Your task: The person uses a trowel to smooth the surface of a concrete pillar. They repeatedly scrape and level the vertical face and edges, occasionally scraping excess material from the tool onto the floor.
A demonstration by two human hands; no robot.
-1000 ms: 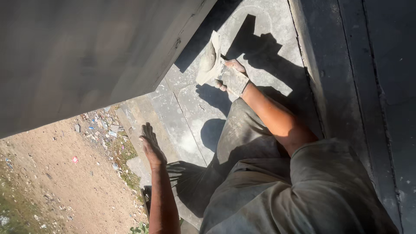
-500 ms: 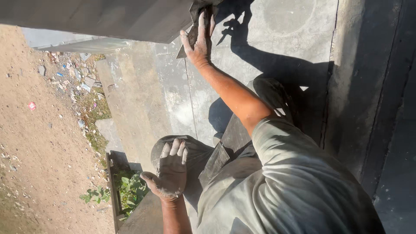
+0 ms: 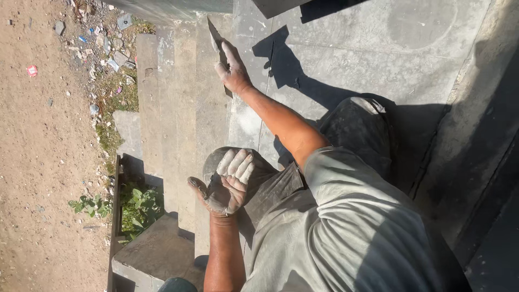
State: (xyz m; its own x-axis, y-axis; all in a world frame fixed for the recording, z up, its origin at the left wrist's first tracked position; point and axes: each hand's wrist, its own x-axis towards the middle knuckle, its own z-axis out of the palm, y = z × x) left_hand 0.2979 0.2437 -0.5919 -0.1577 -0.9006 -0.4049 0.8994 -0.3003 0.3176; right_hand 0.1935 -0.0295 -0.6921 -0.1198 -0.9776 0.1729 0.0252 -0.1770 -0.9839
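While you crouch on the concrete slab [image 3: 346, 59], your right hand [image 3: 233, 71] grips a trowel [image 3: 214, 37], its blade lying at the slab's edge above the steps [image 3: 178, 108]; the handle is hidden, so the grip appears closed. Your left hand [image 3: 226, 184] is spread, palm up and dusted grey, holding nothing, over your knee [image 3: 216, 159].
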